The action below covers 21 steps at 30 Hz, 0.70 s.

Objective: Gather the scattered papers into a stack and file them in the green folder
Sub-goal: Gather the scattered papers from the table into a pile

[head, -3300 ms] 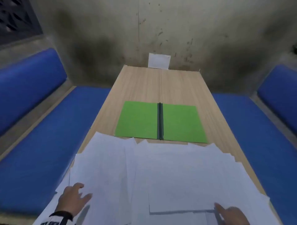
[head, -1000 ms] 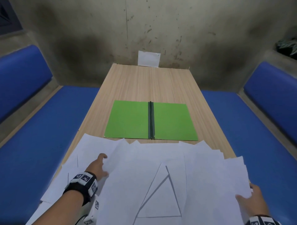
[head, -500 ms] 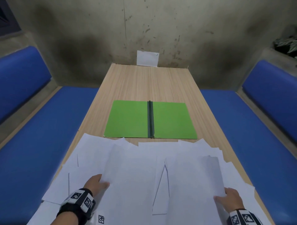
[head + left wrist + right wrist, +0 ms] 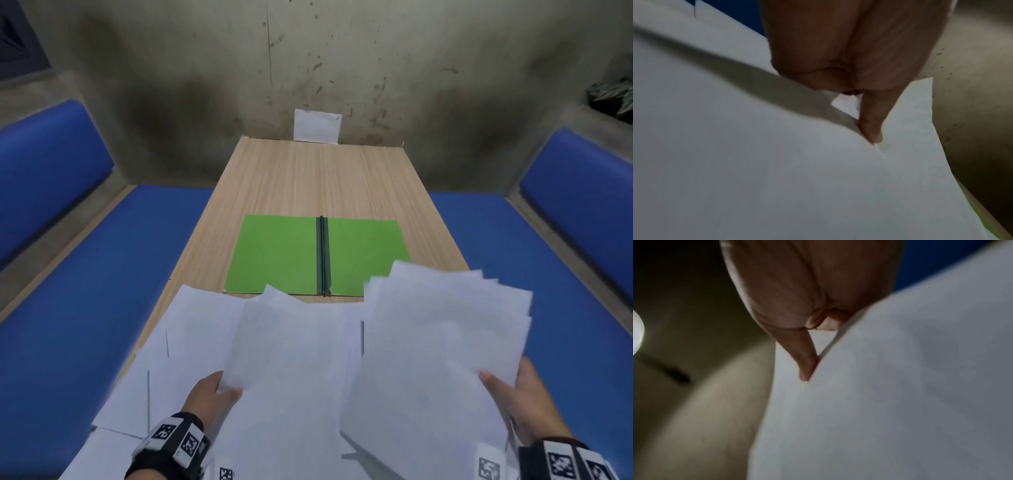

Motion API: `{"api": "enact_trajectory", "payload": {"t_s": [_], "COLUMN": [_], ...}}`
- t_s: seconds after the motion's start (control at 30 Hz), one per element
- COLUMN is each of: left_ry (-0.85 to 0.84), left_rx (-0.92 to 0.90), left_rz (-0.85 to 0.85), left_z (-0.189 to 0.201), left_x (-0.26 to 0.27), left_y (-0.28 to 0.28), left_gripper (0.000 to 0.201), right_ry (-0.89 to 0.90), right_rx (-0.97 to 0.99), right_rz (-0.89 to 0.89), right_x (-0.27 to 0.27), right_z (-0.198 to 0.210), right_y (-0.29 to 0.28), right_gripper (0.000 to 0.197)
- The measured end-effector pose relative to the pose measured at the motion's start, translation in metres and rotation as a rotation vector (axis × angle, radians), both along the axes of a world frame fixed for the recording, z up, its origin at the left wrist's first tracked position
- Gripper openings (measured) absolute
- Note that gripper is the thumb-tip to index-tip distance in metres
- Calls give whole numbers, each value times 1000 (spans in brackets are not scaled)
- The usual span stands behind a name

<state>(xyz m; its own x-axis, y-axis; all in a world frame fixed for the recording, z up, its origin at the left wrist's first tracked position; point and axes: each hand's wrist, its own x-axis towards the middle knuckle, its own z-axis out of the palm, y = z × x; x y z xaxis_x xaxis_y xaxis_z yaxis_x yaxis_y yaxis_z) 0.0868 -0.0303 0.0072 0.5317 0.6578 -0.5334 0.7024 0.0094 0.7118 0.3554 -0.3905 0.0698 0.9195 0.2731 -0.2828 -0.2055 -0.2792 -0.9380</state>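
White papers (image 4: 191, 342) lie spread over the near end of the wooden table (image 4: 308, 178). My right hand (image 4: 513, 390) holds a fanned bundle of sheets (image 4: 442, 329) lifted off the table, thumb on top; it covers the near right corner of the green folder (image 4: 281, 253). The folder lies open and flat at mid-table, dark spine up. My left hand (image 4: 215, 390) pinches the near left edge of a sheet (image 4: 281, 342) in the middle. In the left wrist view a finger (image 4: 871, 123) presses paper (image 4: 777, 162). In the right wrist view a finger (image 4: 805, 363) lies on paper (image 4: 900, 386).
Blue cushioned benches (image 4: 85, 308) run along both sides of the table. A small white card (image 4: 317, 125) leans on the stained concrete wall at the table's far end. Bare wood shows beyond the folder.
My right hand has lifted a bundle of sheets off the table and raised it toward the folder. My left hand has stayed at the left, holding the edge of a middle sheet.
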Motion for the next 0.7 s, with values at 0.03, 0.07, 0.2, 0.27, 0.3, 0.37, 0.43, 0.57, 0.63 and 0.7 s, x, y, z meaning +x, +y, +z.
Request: {"api": "enact_trajectory", "payload": {"t_s": [0.03, 0.07, 0.2, 0.27, 0.3, 0.37, 0.43, 0.57, 0.63, 0.7], "left_ry": [-23, -48, -162, -214, -229, -260, -300, -339, -411, -472], "left_rx": [-11, -24, -94, -129, -145, -187, -242, -268, -332, -290], "left_rz": [31, 57, 87, 64, 41, 1, -3, 4, 20, -66], "left_z": [2, 5, 15, 22, 25, 32, 40, 50, 54, 56], "left_x": [0, 1, 11, 18, 22, 27, 31, 31, 28, 28], "left_y": [-2, -5, -20, -29, -33, -40, -47, -54, -52, -52], "left_gripper": [18, 19, 19, 20, 21, 23, 30, 43, 66, 79], "right_ry": [32, 86, 308, 368, 382, 397, 424, 450, 434, 327], "right_rx": [126, 249, 469, 408, 372, 305, 265, 215, 229, 239], "right_rz": [-1, 6, 27, 51, 62, 96, 102, 203, 206, 187], "right_x": [-1, -5, -23, -38, -44, -56, -64, -64, -63, -62], "right_z": [8, 15, 0, -12, -17, -23, -22, -30, -30, -19], "right_y": [3, 8, 37, 55, 62, 77, 85, 90, 91, 96], "right_gripper": [42, 36, 39, 39, 36, 29, 29, 101, 102, 92]}}
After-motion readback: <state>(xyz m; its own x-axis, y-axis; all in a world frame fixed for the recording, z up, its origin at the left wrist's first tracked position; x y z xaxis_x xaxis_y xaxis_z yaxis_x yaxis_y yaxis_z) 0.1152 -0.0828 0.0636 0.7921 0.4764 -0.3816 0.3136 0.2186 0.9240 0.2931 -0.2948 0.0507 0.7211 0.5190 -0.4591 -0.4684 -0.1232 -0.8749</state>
